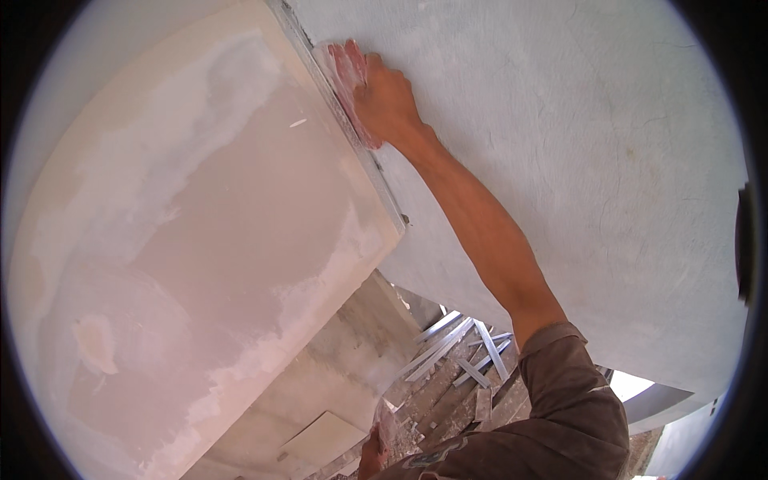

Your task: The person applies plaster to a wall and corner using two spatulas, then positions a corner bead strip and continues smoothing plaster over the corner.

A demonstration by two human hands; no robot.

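Observation:
My right hand (388, 100), its arm stretched upward, is closed on a reddish, white-smeared flat hand tool (346, 70). The tool lies against the pale grey plastered surface (560, 160), right along the joint strip (352, 132). Left of that strip is a pinkish board panel (240, 208) with white filler smeared in broad patches. Low in the view, only part of my left hand (372, 458) shows beside my shirt. Just above it is a pale, pinkish smeared object (386, 424); whether the fingers grip it is hard to make out.
Far below, several metal profiles (448, 346) lie crossed on a littered floor (432, 404). A pale board piece (324, 438) rests by a bare, stained wall (336, 352). The panel's lower corner juts out near the joint. A dark object (744, 244) sits at the right rim.

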